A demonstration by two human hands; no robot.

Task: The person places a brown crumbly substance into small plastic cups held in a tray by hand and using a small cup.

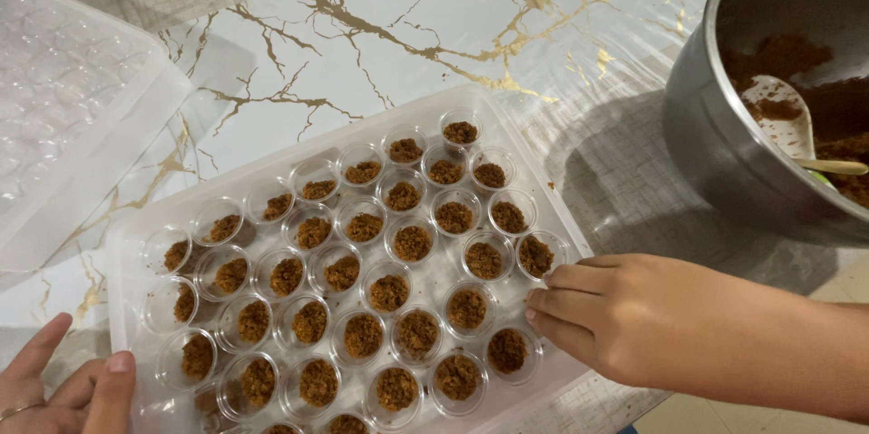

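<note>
A clear plastic tray (512, 140) lies slantwise on the marble-patterned table and holds several small clear cups (412, 242) filled with brown crumbs. My right hand (634, 316) reaches in from the right, fingertips touching the cups at the tray's right edge, nothing gripped. My left hand (68, 389) rests at the bottom left with its thumb against the tray's near-left corner and a ring on one finger.
A steel pot (715, 126) with brown crumb mix and a white spoon (783, 122) stands at the right. A clear plastic lid (63, 99) lies at the left. The white table with gold veins (407, 27) stretches behind.
</note>
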